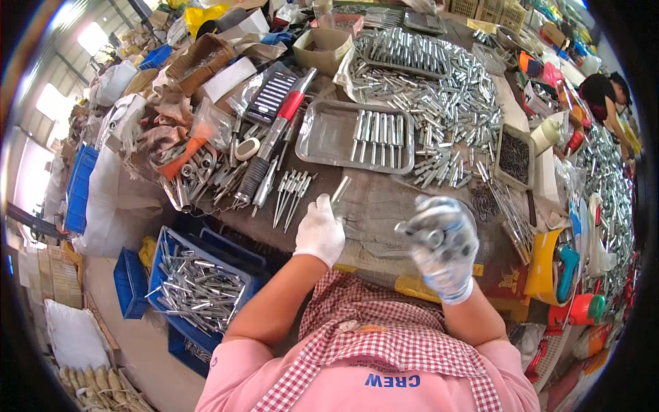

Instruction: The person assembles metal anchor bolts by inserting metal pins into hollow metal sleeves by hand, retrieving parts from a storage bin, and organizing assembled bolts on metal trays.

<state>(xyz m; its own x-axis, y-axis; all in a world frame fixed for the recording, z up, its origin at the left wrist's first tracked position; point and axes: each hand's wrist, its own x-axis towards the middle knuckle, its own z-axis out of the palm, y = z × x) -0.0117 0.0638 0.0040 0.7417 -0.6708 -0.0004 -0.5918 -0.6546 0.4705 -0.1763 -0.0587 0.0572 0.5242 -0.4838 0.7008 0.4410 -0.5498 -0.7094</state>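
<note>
My left hand (320,233), in a white glove, is closed round a short shiny metal tube (341,188) that sticks up past the thumb. To the right, my right hand (445,247) wears a white and blue glove with grey smears. It is blurred, its fingers curled about something grey with a short end (401,227) poking out leftward; its kind cannot be made out. Beyond both hands lies a metal tray (322,141) with several metal rods fitted with sleeves (377,139) lined up at its right side. Several slim pointed metal rods (292,194) lie left of my left hand.
Loose metal tubes (446,103) are heaped at the back right, beside a small tray of dark pins (515,156). Tools and a phone-like screen (272,96) crowd the left. A blue bin of metal parts (199,288) stands below the bench. Another person (607,103) bends at far right.
</note>
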